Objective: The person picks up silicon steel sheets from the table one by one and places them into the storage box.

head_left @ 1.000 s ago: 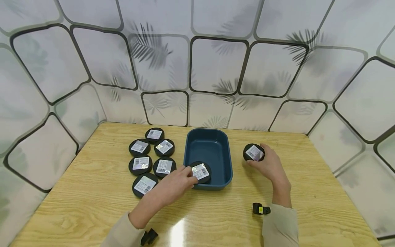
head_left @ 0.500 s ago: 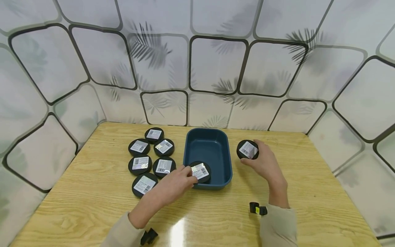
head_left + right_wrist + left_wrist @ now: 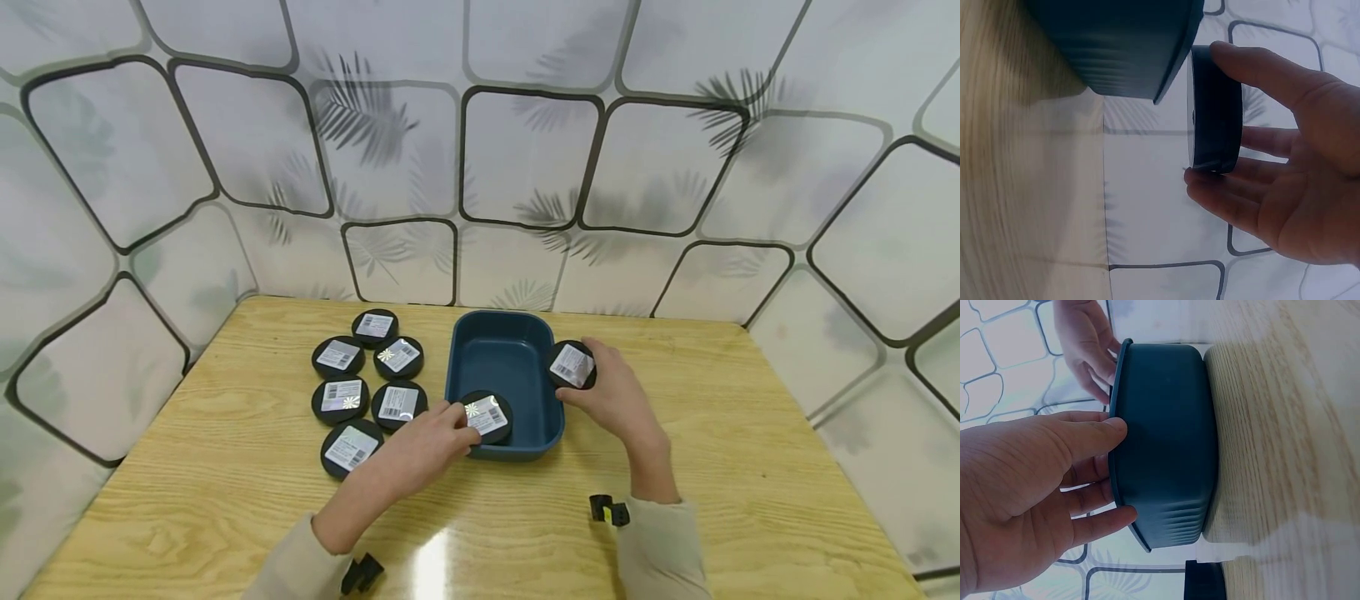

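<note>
My left hand point(image 3: 426, 435) is at the near left corner of a dark blue plastic container point(image 3: 495, 362). In the left wrist view its thumb laps over the container's rim point(image 3: 1116, 469), and other fingers reach behind it. A flat round black case point(image 3: 487, 419) with a white barcode label is inside that corner, beside the left fingertips and partly hidden by them. My right hand point(image 3: 611, 398) holds another such black case point(image 3: 572, 365) by its edge, overlapping the container's right rim in the head view. The right wrist view shows this held case point(image 3: 1216, 115) standing beside the container wall.
Left of the container, several more labelled black cases point(image 3: 341, 400) lie close together on the wooden table point(image 3: 225, 467). A patterned backdrop point(image 3: 405, 167) rises at the table's rear edge. Small black devices point(image 3: 362, 575) sit at both wrists.
My right hand has moved left with its black case, from the bare table on the right to the container's right rim. The left hand and the case beside it have stayed put.
</note>
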`<state>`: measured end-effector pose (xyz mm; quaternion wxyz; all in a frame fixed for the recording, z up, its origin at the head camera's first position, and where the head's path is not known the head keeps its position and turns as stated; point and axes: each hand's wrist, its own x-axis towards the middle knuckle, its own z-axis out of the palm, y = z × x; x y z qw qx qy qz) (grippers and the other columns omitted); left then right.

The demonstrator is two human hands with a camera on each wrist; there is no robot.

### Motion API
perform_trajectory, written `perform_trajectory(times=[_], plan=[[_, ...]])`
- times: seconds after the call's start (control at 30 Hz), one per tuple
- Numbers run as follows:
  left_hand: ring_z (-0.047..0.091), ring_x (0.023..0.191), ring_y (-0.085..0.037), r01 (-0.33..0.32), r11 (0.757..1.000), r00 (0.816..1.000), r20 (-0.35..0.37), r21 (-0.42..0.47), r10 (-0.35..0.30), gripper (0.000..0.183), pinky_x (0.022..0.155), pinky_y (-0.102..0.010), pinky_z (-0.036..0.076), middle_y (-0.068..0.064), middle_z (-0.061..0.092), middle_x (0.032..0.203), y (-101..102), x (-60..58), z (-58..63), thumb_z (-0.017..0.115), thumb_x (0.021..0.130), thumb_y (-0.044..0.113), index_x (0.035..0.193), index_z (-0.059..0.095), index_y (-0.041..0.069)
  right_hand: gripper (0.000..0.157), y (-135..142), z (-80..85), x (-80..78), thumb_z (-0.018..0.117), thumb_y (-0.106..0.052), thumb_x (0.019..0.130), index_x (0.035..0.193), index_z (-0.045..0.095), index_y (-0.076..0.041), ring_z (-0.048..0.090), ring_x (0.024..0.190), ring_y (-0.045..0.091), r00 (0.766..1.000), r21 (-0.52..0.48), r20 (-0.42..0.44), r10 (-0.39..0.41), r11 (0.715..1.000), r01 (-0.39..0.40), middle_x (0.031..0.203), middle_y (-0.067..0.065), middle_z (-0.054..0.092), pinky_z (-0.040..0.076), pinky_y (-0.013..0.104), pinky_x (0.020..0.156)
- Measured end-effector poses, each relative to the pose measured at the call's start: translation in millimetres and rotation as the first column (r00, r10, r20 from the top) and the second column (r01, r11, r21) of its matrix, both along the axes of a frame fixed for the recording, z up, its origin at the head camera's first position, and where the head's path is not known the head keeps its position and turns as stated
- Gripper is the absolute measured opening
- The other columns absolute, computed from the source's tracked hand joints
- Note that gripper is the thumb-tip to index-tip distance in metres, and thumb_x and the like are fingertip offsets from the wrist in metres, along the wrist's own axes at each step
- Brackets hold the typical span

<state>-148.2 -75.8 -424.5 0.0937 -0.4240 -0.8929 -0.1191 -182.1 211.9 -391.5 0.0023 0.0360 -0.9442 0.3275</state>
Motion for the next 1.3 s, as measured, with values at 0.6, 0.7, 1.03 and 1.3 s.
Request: perform_trajectory(times=[0.6,0.7,1.03,1.3], plan=[[0.049,0.080,-0.016,0.001,1.000,1.000,0.004,-0.013,-0.001,0.009,0.068,-0.027,0.047,0.000,0.055,0.089,0.5,-1.3,0.4,0.074,0.088,0.015,0.097,0.072,0.018,0.089,-35.5,-7.9,0.0,0.083,-0.025,0.080,0.152,0.034,-0.001,0.051,0.122,0.035,0.994,-0.002,-0.031,0.101,0.995,-0.101,0.147,0.023,0.042,0.045,0.051,0.099],[0.049,0.080,-0.016,0.003,1.000,1.000,0.006,-0.011,-0.003,0.009,0.068,-0.027,0.047,0.000,0.055,0.089,0.5,-1.1,1.2,0.074,0.088,0.015,0.096,0.072,0.017,0.090,-38.8,-7.0,0.7,0.084,-0.025,0.080,0.152,0.034,-0.002,0.052,0.121,0.034,0.992,0.003,-0.022,0.124,0.992,-0.123,0.148,0.022,0.042,0.045,0.050,0.099],[0.049,0.081,-0.015,-0.001,1.000,1.000,0.032,-0.019,0.002,0.010,0.069,-0.026,0.047,0.000,0.056,0.092,0.0,-0.5,2.9,0.074,0.089,0.015,0.099,0.072,0.018,0.090,-50.4,-8.4,3.7,0.085,-0.025,0.079,0.152,0.036,-0.005,0.053,0.121,0.033,0.982,-0.014,0.009,0.187,0.982,-0.187,0.147,0.019,0.046,0.046,0.050,0.098],[0.047,0.080,-0.014,-0.002,1.000,1.000,0.031,-0.021,0.003,0.010,0.068,-0.025,0.046,0.001,0.055,0.090,0.9,-1.1,1.5,0.074,0.090,0.016,0.099,0.073,0.019,0.090,-59.0,-10.8,5.6,0.086,-0.026,0.077,0.152,0.038,-0.009,0.052,0.125,0.031,0.976,-0.004,0.025,0.215,0.977,-0.215,0.150,0.015,0.045,0.046,0.049,0.101]])
